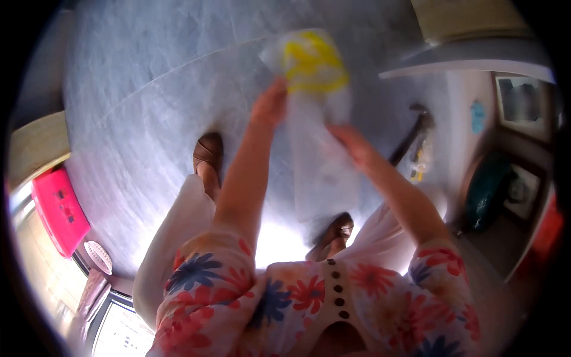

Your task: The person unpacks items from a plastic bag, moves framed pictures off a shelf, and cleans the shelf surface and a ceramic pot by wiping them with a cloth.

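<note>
A translucent white plastic bag (324,154) with bold yellow print hangs between my two hands, above the grey floor. My left hand (272,102) grips its left edge, close to the yellow print; the fingers are partly hidden and blurred. Lower on the opposite side, my right hand (352,143) is closed at the bag's right edge. The bag hangs long and loose below the hands, reaching down toward my right shoe (333,235). Motion smears the bag, and I cannot tell whether anything is inside it.
On the right, a long dark-handled tool (410,137) stands near a yellow-and-black item (419,160). Beyond are a dark teal vessel (489,190) and a framed picture (523,104). At left are a pink box (59,211) and a white perforated basket (98,257).
</note>
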